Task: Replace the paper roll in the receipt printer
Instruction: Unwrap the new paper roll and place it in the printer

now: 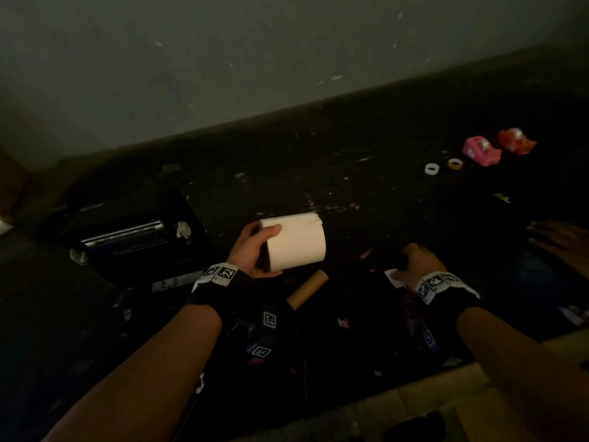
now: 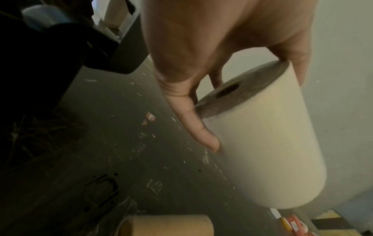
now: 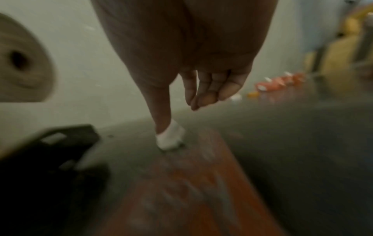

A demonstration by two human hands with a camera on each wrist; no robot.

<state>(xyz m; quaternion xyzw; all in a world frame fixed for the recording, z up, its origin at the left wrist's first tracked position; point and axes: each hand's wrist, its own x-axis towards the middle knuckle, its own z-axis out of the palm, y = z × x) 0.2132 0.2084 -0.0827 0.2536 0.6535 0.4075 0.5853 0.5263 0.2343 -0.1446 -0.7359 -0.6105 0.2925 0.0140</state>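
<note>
1. To the left of both hands, a black box-shaped receipt printer sits on the dark, scuffed table with its lid open. The paper bay looks empty, though the dim light makes this uncertain.
2. The left hand is held above the table just right of the printer. Its thumb and fingers are curled around one end of a full white cylindrical paper roll, which lies sideways in the air and touches nothing else.
3. Just below the left hand, a bare brown cardboard tube lies on the table. It is probably the used-up core, so the old roll seems to be out already.
4. The right hand is low over the table, well apart from the roll. A small white paper scrap sits at its thumb tip; whether the thumb presses or pinches it cannot be told.
5. Still to do, judging by this: seat the new roll in the bay, draw out its free end and close the lid.
</note>
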